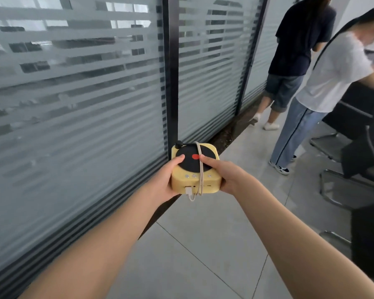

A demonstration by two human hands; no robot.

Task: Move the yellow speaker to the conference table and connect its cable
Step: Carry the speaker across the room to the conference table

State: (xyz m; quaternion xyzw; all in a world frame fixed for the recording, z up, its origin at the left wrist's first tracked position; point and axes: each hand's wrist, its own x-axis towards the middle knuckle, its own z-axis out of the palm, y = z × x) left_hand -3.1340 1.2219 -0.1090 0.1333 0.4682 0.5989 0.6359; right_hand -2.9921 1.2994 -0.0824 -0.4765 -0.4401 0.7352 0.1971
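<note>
Yellow speaker (195,169) gripped between left hand (167,180), right hand (221,174).

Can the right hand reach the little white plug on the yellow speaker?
Probably yes. The small white plug sits uncovered on the near face of the square yellow plastic speaker, close to the right hand. It must let go first; the left hand grips the speaker too.

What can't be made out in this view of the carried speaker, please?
Head view:
- Underside of the yellow speaker, hidden by the left hand and right hand.
- Far end of the cable, wrapped out of sight under the speaker.
- Room behind the glass partition, blurred by frosted stripes.
</note>
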